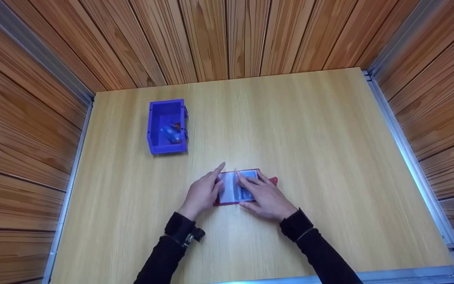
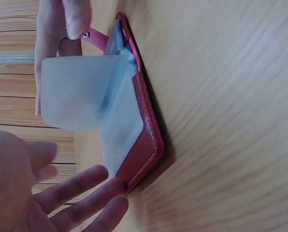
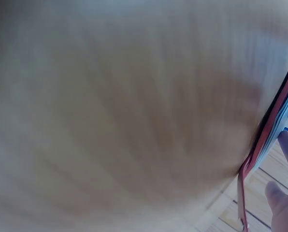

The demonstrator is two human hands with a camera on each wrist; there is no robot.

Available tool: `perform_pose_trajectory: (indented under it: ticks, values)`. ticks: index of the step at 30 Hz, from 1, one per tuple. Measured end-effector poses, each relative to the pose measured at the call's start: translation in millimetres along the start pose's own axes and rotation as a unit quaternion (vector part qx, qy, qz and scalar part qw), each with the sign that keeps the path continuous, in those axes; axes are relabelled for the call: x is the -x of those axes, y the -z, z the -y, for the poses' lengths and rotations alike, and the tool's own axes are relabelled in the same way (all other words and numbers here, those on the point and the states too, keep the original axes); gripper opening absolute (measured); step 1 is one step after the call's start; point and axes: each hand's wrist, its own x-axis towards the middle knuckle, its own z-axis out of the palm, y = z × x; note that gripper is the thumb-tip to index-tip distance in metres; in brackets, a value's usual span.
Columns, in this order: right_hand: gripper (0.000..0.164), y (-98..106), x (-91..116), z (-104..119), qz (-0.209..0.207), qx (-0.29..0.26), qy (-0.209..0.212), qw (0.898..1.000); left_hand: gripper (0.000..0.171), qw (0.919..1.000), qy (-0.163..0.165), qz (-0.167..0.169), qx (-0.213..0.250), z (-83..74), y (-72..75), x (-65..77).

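Note:
A red card holder [image 2: 146, 140] with white stitching lies spread on the table, its clear plastic sleeves [image 1: 229, 189] showing. One frosted sleeve [image 2: 79, 92] stands up from the fold in the left wrist view. My left hand [image 1: 202, 193] is at the holder's left edge, fingers extended, fingertips right at the red corner. Across the right half lies my right hand [image 1: 264, 197], its fingers spread over the sleeves and its thumb near the front edge. A red strap [image 2: 96, 39] with a snap sticks out past the right hand. The right wrist view catches only the stacked sleeve edges [image 3: 279, 118] beside the fingers.
A blue-purple bin [image 1: 168, 103] stands at the back left of the wooden table [image 1: 309, 138]. Inside are a clear bluish item [image 1: 171, 134] and something orange-brown. Wood-panelled walls [image 1: 211, 39] and metal rails [image 1: 408, 157] border the table.

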Motion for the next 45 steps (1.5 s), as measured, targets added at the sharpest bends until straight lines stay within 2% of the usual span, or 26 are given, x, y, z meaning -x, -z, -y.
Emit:
perform_pose_trajectory:
  ticks: [5,9,13,21,29,36,40,45]
  values:
    - [0.06,-1,-1,1,0.008,0.026,0.039,0.999,0.053,0.9981,-0.014,-0.01,-0.059,-1.1,0.8,1.4]
    - [0.05,-2,-1,1,0.011,0.045,0.058,0.997,0.052,0.9937,-0.023,0.0,-0.11,-0.9,-0.2,3.5]
    - [0.047,-3,-2,1,0.01,0.05,0.058,0.997,0.055,0.9886,-0.032,0.018,-0.146,1.2,-3.4,5.4]
    - [0.05,-2,0,-2,-0.011,0.07,0.049,0.996,0.064,0.9843,-0.031,0.037,-0.17,4.9,-9.7,6.6]
    - [0.05,3,3,-14,-0.034,0.081,-0.018,0.996,0.065,0.9844,-0.013,0.059,-0.165,5.3,-9.5,5.6]
    - [0.069,8,7,-24,-0.035,0.079,-0.077,0.993,0.066,0.9846,-0.003,0.068,-0.161,3.7,-7.6,5.9]
    - [0.078,10,10,-30,-0.028,0.071,-0.1,0.992,0.066,0.9839,0.001,0.068,-0.165,4.1,-7.4,5.8]
    - [0.081,12,14,-34,-0.019,0.066,-0.108,0.992,0.064,0.984,0.002,0.067,-0.165,5.2,-8.1,4.9]
